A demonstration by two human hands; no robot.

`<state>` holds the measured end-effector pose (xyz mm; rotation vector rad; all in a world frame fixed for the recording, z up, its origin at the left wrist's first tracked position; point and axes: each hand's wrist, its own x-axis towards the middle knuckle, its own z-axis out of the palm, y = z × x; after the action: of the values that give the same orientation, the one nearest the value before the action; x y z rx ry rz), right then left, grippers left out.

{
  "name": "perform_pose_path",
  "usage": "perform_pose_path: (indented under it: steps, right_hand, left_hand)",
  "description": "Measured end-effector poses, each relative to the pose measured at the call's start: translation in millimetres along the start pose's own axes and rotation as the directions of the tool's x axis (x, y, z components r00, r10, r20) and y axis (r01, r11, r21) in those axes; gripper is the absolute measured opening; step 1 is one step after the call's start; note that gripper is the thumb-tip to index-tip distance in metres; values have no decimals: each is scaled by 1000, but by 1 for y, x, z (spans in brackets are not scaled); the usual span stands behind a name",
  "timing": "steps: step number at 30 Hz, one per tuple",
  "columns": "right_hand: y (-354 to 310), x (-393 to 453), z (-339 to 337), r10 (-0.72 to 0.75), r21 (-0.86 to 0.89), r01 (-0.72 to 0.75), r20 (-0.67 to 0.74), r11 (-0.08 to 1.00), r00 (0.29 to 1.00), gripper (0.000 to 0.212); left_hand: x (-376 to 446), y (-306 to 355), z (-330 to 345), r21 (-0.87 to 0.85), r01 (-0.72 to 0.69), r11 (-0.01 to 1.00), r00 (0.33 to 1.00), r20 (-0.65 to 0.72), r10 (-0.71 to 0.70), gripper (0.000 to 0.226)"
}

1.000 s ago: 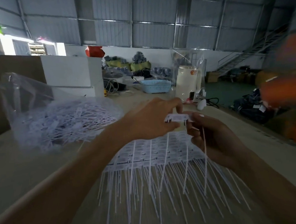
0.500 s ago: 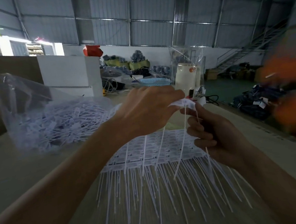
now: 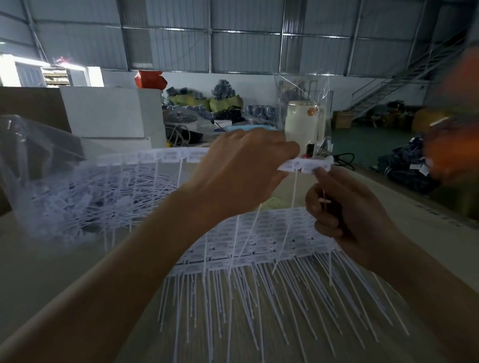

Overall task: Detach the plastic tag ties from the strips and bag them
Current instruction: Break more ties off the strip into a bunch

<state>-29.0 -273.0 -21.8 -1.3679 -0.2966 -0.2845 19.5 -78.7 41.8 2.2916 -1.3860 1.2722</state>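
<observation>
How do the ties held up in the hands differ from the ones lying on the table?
The held strip is a single row lifted in the air, gripped by the left hand and right hand, its tails hanging down. The stack on the table is many overlapping rows lying flat, tails fanned toward the person. Both are white, with printed tag heads still joined in rows.

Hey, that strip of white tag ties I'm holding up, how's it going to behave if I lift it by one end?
Probably floppy: the strip runs out leftward from the left hand, its thin tails dangling loosely. It looks light, since fingertips alone hold it up. The right hand pinches the end tag, so tags likely snap off with a twist.
</observation>
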Motion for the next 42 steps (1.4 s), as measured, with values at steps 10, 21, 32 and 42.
perform_pose_path:
  steps: [10, 21, 32, 42]
  right_hand:
    - [2, 0, 1, -372, -467, 358, 64, 809, 926, 19]
    - [4, -1, -1, -414, -619, 410, 148, 669, 898, 26]
    - [2, -1, 0, -383, -525, 363, 76, 769, 921, 24]
    - [3, 2, -4, -32, -229, 35, 16, 973, 999, 47]
  left_hand:
    - [-2, -3, -1, 20, 40, 999, 992, 117, -42, 19]
    - [-1, -9, 4, -45, 121, 992, 930, 355, -97, 24]
    - [-2, -15, 0, -412, 219, 885, 961, 247, -123, 17]
    - [0, -7, 1, -385, 157, 909, 977, 194, -87, 19]
